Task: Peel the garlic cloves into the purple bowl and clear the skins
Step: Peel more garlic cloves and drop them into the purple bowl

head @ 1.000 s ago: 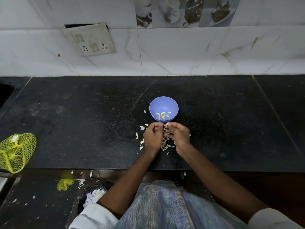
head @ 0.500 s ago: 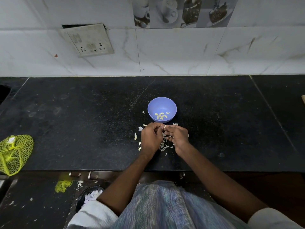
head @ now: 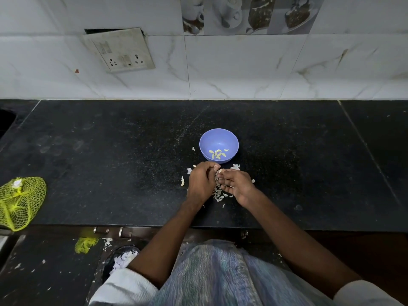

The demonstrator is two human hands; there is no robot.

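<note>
Head view: right hand (head: 237,184) fingers now straightened, earlier curled; holds nothing visible.
Left hand (head: 202,183): curled, fingertips pinching a small clove (head: 220,171).
Purple bowl (head: 219,145): just beyond both hands, peeled cloves (head: 217,153) inside.
Skins (head: 218,194): scattered between and around hands.
Surroundings: yellow net bag (head: 21,202) far left.

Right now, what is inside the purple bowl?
The purple bowl holds a small cluster of peeled garlic cloves at its bottom, nothing else visible. Its near inner wall is hidden by the rim, so anything lying there cannot be seen.
</note>
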